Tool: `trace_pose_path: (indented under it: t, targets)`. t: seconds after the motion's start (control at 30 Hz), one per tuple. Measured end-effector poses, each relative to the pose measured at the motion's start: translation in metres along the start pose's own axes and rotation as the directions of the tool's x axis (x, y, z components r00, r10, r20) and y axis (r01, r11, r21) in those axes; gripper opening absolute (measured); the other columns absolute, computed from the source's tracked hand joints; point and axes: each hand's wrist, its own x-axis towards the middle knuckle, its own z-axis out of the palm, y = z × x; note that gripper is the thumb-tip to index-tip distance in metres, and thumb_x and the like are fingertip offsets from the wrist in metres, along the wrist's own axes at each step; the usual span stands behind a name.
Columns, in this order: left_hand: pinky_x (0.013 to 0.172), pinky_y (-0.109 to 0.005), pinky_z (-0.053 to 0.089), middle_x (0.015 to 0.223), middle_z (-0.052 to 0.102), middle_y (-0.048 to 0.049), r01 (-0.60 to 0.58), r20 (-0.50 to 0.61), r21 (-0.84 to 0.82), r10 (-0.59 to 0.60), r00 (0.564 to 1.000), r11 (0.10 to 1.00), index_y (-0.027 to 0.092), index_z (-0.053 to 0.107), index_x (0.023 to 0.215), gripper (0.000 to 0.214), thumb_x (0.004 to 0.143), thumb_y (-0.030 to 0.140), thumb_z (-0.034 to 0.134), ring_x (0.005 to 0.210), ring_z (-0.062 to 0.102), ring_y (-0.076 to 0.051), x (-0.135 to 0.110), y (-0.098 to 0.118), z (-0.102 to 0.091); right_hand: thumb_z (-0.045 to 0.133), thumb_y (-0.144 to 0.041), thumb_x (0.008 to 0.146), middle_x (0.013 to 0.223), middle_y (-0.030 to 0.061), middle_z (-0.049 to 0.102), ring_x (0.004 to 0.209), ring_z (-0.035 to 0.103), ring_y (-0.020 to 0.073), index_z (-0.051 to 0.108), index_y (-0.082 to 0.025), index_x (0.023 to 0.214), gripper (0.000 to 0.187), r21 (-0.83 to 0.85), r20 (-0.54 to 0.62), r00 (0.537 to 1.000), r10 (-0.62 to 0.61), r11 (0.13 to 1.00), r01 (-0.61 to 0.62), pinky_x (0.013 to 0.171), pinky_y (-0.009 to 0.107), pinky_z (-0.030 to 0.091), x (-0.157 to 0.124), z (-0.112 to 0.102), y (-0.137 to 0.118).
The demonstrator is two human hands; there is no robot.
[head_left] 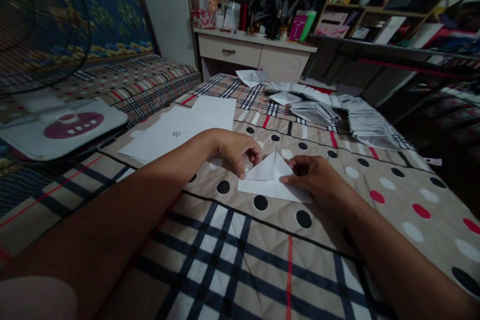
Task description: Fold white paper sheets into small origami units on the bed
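Observation:
Between my hands, a partly folded sheet of white paper (262, 187) lies on the patterned bedspread (240, 280). Two flaps fold down from a peak at its far side, with a flat strip along the near edge. My left hand (238, 152) pinches the paper's left corner between thumb and fingers. At the right side, my right hand (313, 177) grips the paper, its thumb on top and its fingers behind the edge. Farther left lie flat white sheets (187, 122), one bearing a small dark mark.
Folded paper pieces (369, 120) stand in a long curved row at the far right, beside a smaller stack (315, 111). A single folded piece (252, 77) sits at the far edge. A fan base (71, 125) is on the left; a cluttered dresser (258, 50) stands behind.

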Motion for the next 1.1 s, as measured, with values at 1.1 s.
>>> trace_pose_path:
  t: [1.1]
  targets:
    - [0.076, -0.030, 0.047, 0.105, 0.064, -0.0037, 0.037, -0.671, 0.210, 0.117, 0.732, 0.977, 0.018, 0.067, 0.095, 0.031, 0.067, 0.019, 0.080, 0.086, 0.059, -0.017, 0.027, 0.000, 0.039, 0.081, -0.027, 0.060, 0.078, -0.0004, 0.059, 0.065, 0.050, 0.0130, 0.064, -0.017, 0.093, 0.038, 0.048, -0.291, 0.936, -0.195, 0.975, 0.218, 0.060, 0.027, 0.041, 0.008, -0.012, 0.019]
